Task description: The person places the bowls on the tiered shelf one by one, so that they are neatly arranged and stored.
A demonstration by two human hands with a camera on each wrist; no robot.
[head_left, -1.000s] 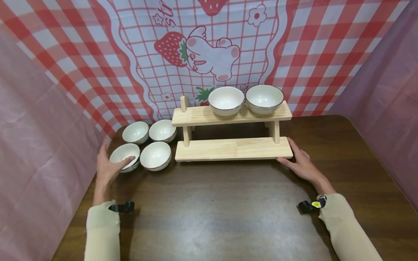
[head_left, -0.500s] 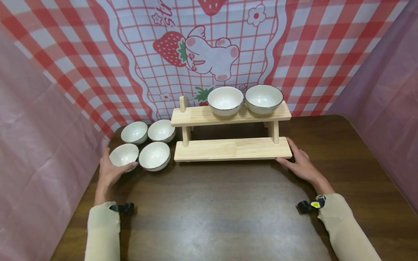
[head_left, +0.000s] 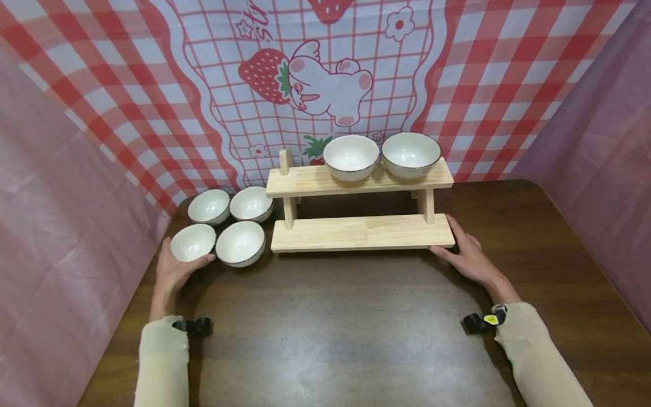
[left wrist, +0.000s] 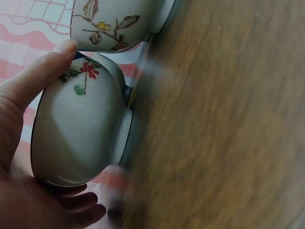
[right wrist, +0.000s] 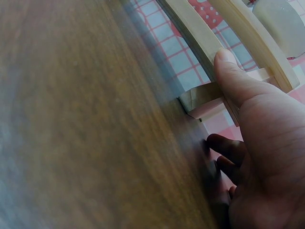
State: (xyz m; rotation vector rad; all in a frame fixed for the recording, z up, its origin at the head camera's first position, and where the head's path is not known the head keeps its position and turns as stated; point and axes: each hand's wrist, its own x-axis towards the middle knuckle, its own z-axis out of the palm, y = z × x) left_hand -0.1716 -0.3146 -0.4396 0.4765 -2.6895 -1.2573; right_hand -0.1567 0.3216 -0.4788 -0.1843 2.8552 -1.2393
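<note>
At the left end of the table, my left hand (head_left: 174, 275) holds the near-left white bowl (head_left: 193, 242), thumb along its near side and fingers round the far side. In the left wrist view this bowl (left wrist: 81, 129) shows a red flower and a dark rim, with its foot close over the wood. Three similar bowls stand beside it, the nearest one (head_left: 241, 242) just to its right. My right hand (head_left: 472, 257) grips the right end of a two-tier wooden shelf (head_left: 363, 233), with the thumb (right wrist: 228, 67) on the lower board's front edge.
Two white bowls, one (head_left: 351, 157) left of the other (head_left: 411, 154), sit on the shelf's upper board. Behind everything hangs a red-and-white checked cloth (head_left: 488, 85). Pink cloth (head_left: 61, 237) borders the brown table (head_left: 325, 333) at the left.
My left hand has lowered and drawn slightly nearer, its thumb moving from over the bowl's inside to its near outer side. My right hand keeps its place on the shelf.
</note>
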